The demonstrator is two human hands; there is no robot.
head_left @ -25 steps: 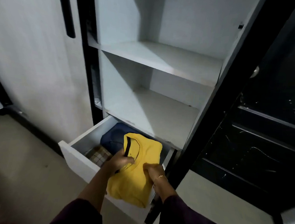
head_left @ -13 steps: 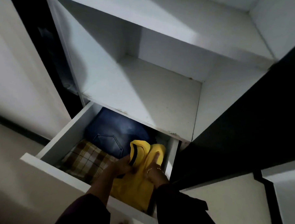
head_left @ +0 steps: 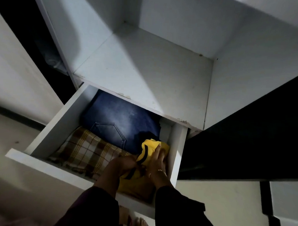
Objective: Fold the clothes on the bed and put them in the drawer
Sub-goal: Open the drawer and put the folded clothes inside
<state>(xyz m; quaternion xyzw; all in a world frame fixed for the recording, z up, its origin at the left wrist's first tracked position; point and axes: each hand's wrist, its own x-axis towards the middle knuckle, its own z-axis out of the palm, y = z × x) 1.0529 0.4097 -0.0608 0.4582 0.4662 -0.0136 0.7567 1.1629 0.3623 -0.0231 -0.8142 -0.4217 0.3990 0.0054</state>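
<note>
While I lean in: the drawer point(head_left: 46, 139) stands open
Left hand point(head_left: 123, 164): grips my yellow shirt point(head_left: 150, 147)
Right hand point(head_left: 157, 162): fingers straight, pressing it down
Beside: jeans point(head_left: 120, 118), plaid cloth point(head_left: 86, 153)

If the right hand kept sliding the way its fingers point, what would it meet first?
Probably the jeans: the right hand lies flat on the yellow shirt, fingers aimed at the drawer's back. Depth is unclear.

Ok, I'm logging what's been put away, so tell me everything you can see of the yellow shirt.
The yellow shirt is a folded soft knit with dark trim at the neck. It lies in the right front corner of the open white drawer, beside the checked cloth and in front of the folded jeans. The left hand grips its near edge; the right hand presses flat on top.
</note>
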